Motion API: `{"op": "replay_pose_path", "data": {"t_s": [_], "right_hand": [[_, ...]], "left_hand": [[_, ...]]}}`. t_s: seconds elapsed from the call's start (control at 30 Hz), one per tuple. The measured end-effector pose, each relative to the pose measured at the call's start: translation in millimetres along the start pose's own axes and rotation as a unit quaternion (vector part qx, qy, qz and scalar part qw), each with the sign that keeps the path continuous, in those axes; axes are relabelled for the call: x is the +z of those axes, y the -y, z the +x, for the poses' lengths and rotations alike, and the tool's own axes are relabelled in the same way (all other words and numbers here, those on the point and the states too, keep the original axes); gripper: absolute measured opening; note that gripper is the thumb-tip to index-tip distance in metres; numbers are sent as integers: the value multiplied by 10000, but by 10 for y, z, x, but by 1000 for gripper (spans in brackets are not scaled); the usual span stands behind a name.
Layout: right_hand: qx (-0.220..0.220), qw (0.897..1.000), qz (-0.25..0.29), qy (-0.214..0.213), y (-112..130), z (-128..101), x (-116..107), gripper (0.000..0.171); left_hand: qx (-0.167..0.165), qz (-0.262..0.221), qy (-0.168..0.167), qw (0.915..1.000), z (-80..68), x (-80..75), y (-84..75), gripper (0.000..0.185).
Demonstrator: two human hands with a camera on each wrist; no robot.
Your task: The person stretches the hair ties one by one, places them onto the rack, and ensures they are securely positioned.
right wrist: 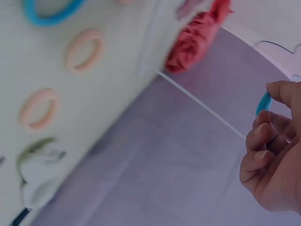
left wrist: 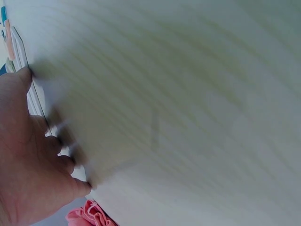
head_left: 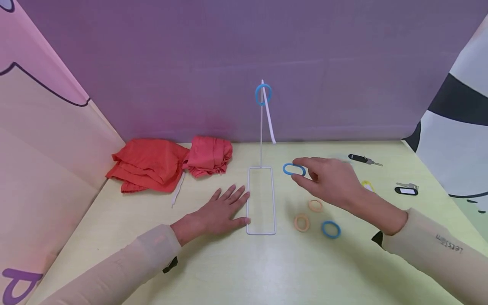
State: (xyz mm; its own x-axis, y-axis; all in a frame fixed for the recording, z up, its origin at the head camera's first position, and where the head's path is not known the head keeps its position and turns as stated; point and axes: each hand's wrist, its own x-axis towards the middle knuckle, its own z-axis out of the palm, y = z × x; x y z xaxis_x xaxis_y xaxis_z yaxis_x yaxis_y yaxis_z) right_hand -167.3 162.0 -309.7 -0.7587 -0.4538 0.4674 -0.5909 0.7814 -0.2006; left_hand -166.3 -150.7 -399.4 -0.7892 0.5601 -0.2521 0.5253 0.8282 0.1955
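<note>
1. My right hand [head_left: 329, 180] pinches a blue ring [head_left: 294, 169], held just right of the white wire stand [head_left: 261, 201].
2. The stand's upright rod lies up and left of the ring.
3. My left hand [head_left: 221, 212] lies flat, fingers straight, against the stand's base.

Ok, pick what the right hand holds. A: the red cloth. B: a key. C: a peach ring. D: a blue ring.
D: the right hand pinches a blue ring in the air beside the wire stand, while the peach rings lie on the table.
</note>
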Motion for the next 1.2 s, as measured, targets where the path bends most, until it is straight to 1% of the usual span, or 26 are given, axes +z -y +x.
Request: {"op": "replay_pose_path", "data": {"t_s": [0.1, 0.23, 0.3, 0.37, 0.47, 0.53, 0.6, 0.8, 0.93, 1.07, 1.2], "right_hand": [[-347, 9982, 65, -488, 83, 5, -156, 27], [-720, 9939, 152, -823, 213, -5, -330, 32], [-948, 9898, 222, -1040, 284, -8, -404, 32], [-1211, 9838, 318, -1286, 357, -7, -468, 32], [-1562, 9726, 453, -1659, 469, 4, -544, 41], [-1756, 9652, 444, -1889, 538, 15, -596, 45], [-1886, 9582, 385, -2118, 594, 31, -648, 42], [-2107, 9368, 139, -2791, 695, 109, -751, 36], [-2213, 9243, 208, -3102, 753, 154, -760, 34], [-2302, 9176, 117, -3240, 796, 196, -761, 32], [-2323, 9179, -198, -3210, 795, 254, -759, 30]], "left_hand": [[46, -4, -55, 10000, 4, 9, 5, 81], [62, 3, -61, 10000, 11, 9, 8, 81], [59, -5, -62, 10000, 14, 5, 7, 81], [24, 4, -33, 10000, 16, 2, 6, 82], [-16, -26, -5, 10000, 13, -6, -1, 82], [-48, -29, 22, 10000, 11, -2, -4, 82], [-63, -38, 20, 10000, 9, 9, -3, 82], [-76, -27, 6, 10000, 11, 37, 6, 82], [-70, -46, 11, 10000, 9, 45, 3, 83], [-69, -21, 20, 10000, 1, 47, 1, 83], [-35, -18, -34, 10000, -2, 35, 2, 82]]}}
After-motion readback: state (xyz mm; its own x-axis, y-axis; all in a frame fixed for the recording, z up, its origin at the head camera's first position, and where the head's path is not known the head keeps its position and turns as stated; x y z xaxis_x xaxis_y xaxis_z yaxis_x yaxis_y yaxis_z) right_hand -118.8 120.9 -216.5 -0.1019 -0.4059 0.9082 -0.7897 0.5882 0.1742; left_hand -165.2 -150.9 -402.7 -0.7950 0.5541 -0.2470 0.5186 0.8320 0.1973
